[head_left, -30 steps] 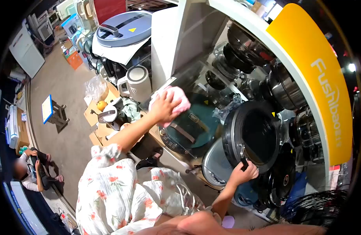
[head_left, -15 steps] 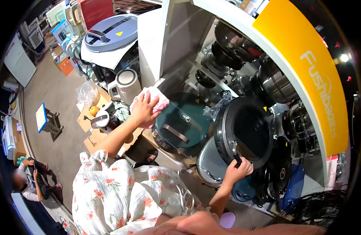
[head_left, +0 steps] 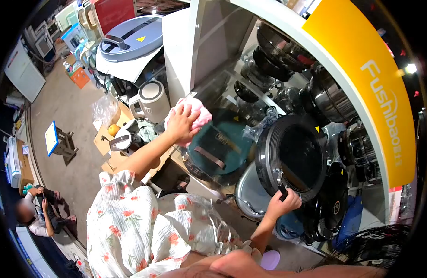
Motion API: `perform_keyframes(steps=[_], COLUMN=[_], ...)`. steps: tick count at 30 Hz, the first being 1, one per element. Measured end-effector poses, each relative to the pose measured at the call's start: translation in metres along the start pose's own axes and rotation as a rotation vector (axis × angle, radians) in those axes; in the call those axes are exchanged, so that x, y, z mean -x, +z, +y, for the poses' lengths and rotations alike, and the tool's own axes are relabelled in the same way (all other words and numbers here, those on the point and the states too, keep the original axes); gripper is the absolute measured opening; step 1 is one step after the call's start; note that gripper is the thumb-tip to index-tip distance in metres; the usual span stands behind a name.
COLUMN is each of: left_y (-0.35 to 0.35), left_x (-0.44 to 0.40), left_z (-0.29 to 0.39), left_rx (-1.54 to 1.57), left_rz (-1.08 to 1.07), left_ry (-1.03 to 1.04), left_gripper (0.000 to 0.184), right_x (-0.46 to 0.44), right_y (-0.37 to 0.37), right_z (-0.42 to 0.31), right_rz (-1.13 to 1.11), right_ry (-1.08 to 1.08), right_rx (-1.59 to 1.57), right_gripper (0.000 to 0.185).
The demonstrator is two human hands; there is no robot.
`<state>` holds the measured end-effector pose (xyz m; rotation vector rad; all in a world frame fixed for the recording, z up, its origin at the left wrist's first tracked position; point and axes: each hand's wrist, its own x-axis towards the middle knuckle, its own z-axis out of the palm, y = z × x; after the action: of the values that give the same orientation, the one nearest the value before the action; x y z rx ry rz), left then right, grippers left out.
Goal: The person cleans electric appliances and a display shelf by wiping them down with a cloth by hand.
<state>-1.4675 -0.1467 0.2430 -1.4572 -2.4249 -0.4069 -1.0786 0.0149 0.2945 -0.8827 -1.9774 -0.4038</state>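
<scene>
My left hand presses a crumpled pink cloth against a clear panel at the shelf's side edge, its fingers bent over the cloth. Behind the panel lies a dark green round appliance with a brown strap handle. My right hand is closed round the black handle of a round black electric pan, which stands tilted on edge. Next to that pan leans a silver-grey rounded appliance. My right palm and part of the handle are hidden.
Stacked dark glass pots fill the shelf under a yellow sign. On the left are a beige kettle, a blue-grey round lid, opened cardboard and a small stool. A person sits at the far left.
My left hand and the pink cloth have slid to the right along the panel. My right hand keeps its hold on the pan's handle. The view has shifted slightly.
</scene>
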Motion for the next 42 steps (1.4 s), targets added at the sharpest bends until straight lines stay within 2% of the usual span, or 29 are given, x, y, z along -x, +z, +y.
perform_keyframes(steps=[1, 2, 5, 7, 9, 11, 13, 14, 16, 18, 19, 20, 21, 22, 23, 25, 28, 29, 31, 34, 35, 36, 37, 38, 39, 40, 41, 42], left_y=[0.001, 0.015, 0.033, 0.041, 0.041, 0.022, 0.007, 0.008, -0.003, 0.004, 0.022, 0.009, 0.004, 0.007, 0.005, 0.01, -0.015, -0.01, 0.012, 0.0, 0.012, 0.009, -0.014, 0.004, -0.005, 0.015, 0.001, 0.003], left_x=[-0.011, -0.025, -0.068, -0.072, -0.056, -0.027, 0.002, 0.015, 0.024, 0.029, 0.037, 0.039, 0.047, 0.057, 0.071, 0.084, 0.066, 0.06, 0.049, 0.042, 0.049, 0.052, 0.048, 0.067, 0.073, 0.088, 0.091, 0.091], left_z=[0.001, -0.002, -0.005, -0.01, -0.028, -0.034, -0.023, -0.01, 0.038, 0.093, 0.12, 0.152, 0.178, 0.193, 0.198, 0.183, 0.11, 0.08, 0.014, 0.031, 0.053, 0.082, 0.118, 0.145, 0.175, 0.193, 0.199, 0.193], left_rx=[0.026, -0.039, -0.053, 0.0, 0.036, 0.009, -0.03, -0.085, -0.108, 0.024, 0.055, 0.073, 0.03, 0.075, 0.15, 0.26, 0.151, 0.114, 0.073, -0.288, -0.256, -0.199, -0.026, 0.001, -0.105, 0.068, 0.247, 0.266], left_rz=[-0.025, 0.043, -0.055, -0.052, 0.09, 0.015, -0.028, 0.039, -0.05, -0.171, -0.113, -0.248, -0.217, -0.274, -0.224, -0.159, -0.163, -0.151, 0.005, -0.058, -0.036, -0.103, -0.441, -0.168, -0.371, -0.283, -0.321, -0.31], left_ry=[-0.032, -0.022, -0.119, -0.091, 0.098, 0.052, -0.087, -0.121, -0.178, -0.085, 0.001, 0.031, 0.101, 0.179, 0.264, 0.305, 0.059, -0.087, -0.252, -0.386, -0.366, -0.203, -0.125, 0.033, 0.2, 0.225, 0.278, 0.291], left_gripper=[0.058, 0.057, 0.056, 0.057, 0.059, 0.059, 0.059, 0.058, 0.056, 0.058, 0.061, 0.062, 0.061, 0.062, 0.062, 0.062, 0.06, 0.06, 0.06, 0.064, 0.065, 0.067, 0.07, 0.071, 0.07, 0.071, 0.068, 0.066], right_x=[0.0, 0.0, 0.001, 0.001, 0.0, 0.001, -0.001, -0.001, 0.0, 0.0, -0.001, -0.001, -0.001, -0.001, -0.002, -0.002, -0.002, 0.0, 0.001, 0.001, -0.001, -0.002, -0.002, -0.001, -0.001, 0.0, -0.001, 0.0], right_y=[0.0, 0.003, 0.002, 0.001, 0.001, 0.001, 0.0, 0.0, 0.0, 0.001, 0.001, 0.001, 0.001, 0.0, 0.0, -0.001, -0.002, -0.002, 0.0, -0.001, 0.001, 0.002, 0.002, 0.003, 0.004, 0.003, 0.003, 0.004], right_z=[0.001, 0.002, 0.004, 0.005, 0.006, 0.006, 0.002, 0.001, 0.001, 0.0, 0.0, 0.0, 0.001, 0.001, 0.0, 0.0, 0.0, 0.001, 0.003, 0.0, -0.001, -0.002, -0.002, -0.002, -0.002, -0.002, -0.002, 0.001], right_rz=[0.008, 0.019, -0.027, -0.021, -0.015, -0.015, -0.02, -0.021, -0.023, -0.018, -0.015, -0.016, -0.016, -0.017, -0.017, -0.016, -0.034, -0.037, -0.037, -0.022, -0.011, -0.001, 0.006, 0.011, 0.005, 0.008, 0.014, 0.029], right_ry=[-0.012, -0.022, -0.006, -0.022, -0.029, -0.017, 0.008, 0.021, 0.035, 0.031, 0.029, 0.023, 0.018, 0.01, 0.005, -0.005, 0.003, 0.009, 0.016, 0.034, 0.031, 0.033, 0.035, 0.036, 0.037, 0.029, 0.016, -0.001], right_rx=[0.01, 0.019, 0.014, 0.027, 0.022, 0.0, 0.001, 0.001, 0.0, -0.007, -0.012, -0.007, -0.001, 0.007, -0.006, -0.03, 0.004, 0.005, 0.008, 0.005, 0.0, 0.001, 0.0, -0.002, 0.009, 0.007, 0.008, 0.018], right_gripper=[0.008, 0.009, 0.008, 0.008, 0.007, 0.007, 0.007, 0.007, 0.006, 0.006, 0.006, 0.006, 0.006, 0.006, 0.006, 0.008, 0.006, 0.006, 0.006, 0.006, 0.006, 0.006, 0.006, 0.006, 0.005, 0.005, 0.005, 0.005])
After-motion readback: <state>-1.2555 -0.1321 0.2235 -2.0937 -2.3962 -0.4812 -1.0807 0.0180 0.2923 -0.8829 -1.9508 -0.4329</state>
